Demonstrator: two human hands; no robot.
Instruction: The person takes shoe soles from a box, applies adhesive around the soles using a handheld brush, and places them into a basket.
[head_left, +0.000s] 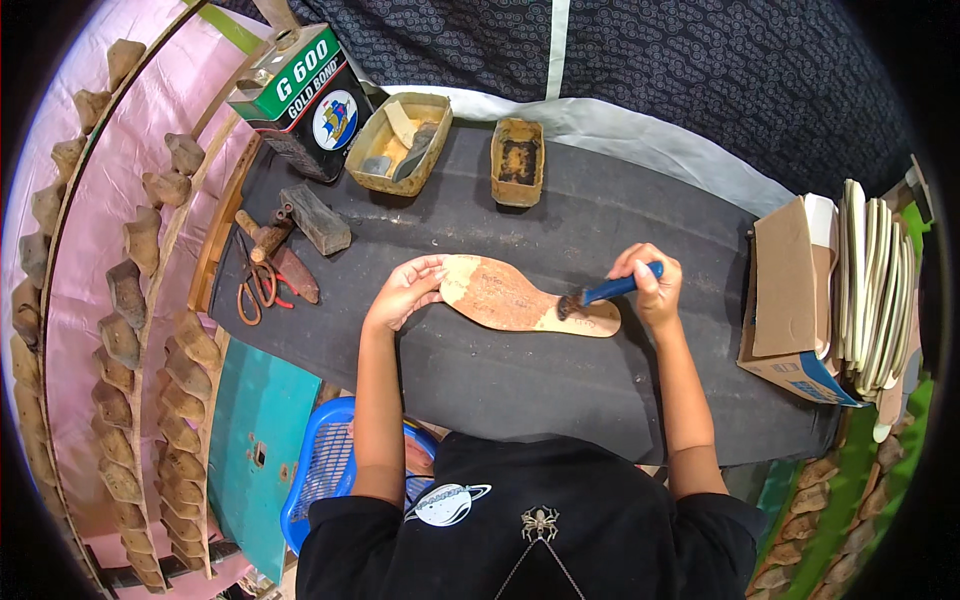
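Tan insole (520, 297) lies lengthwise across the worktop (560, 380); left hand (405, 290) pins its toe, right hand (650, 285) grips a blue-handled brush (600, 295) at its heel.

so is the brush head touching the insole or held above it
Touching. The head view shows the bristles of the blue-handled brush pressed on the heel end of the tan insole, no gap; the right hand grips the handle.

A black-covered workbench (560, 390); glue tin (300, 100) at its far left corner; two trays (400, 143) along the far edge; scissors (255, 290) by the left edge; insole (525, 298) mid-surface.
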